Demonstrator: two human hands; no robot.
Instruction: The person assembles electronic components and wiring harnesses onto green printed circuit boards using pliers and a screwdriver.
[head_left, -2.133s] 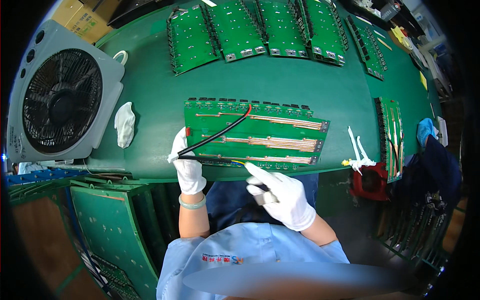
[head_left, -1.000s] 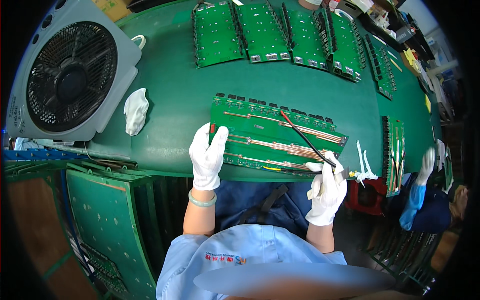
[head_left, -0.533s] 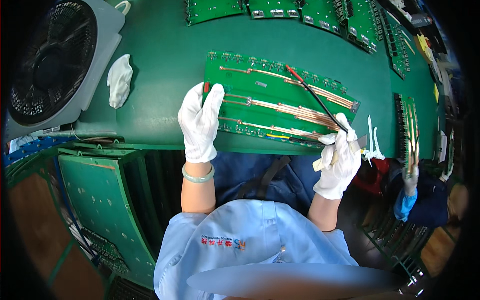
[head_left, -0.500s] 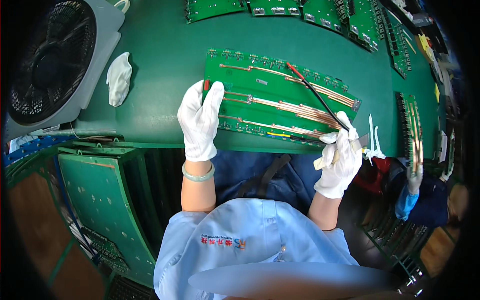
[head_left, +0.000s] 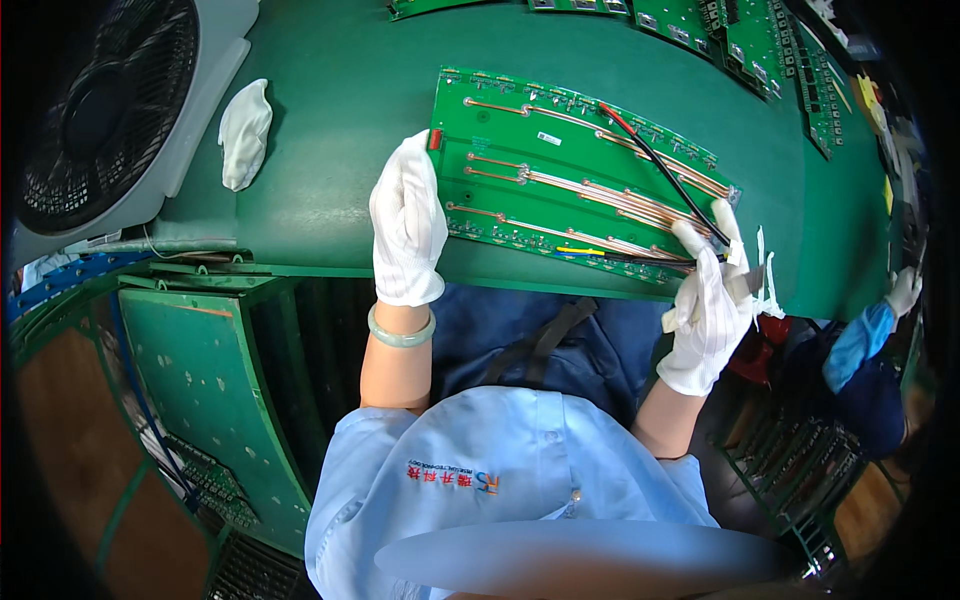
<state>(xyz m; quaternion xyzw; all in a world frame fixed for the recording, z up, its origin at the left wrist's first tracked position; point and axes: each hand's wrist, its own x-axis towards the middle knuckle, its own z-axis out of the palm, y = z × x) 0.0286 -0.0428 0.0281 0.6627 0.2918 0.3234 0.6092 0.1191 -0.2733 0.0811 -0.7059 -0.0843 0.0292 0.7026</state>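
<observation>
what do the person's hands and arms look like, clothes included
The left hand and right hand wear white fabric gloves with faint lengthwise lines, ending at the wrists. A pale green, smooth, rounded bangle circles the left wrist; none shows on the right. Both forearms are bare below short light-blue fabric sleeves.

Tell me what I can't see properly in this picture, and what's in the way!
All in the head view:
- Underside of the long circuit board: hidden beneath its top face.
- Middle of the flat metal tool: covered by the right hand.
- Whether the left hand grips the board: its own glove hides that.
- Top of the fan: cut off by the picture's upper edge.
- Marks on the white label: too small.
</observation>
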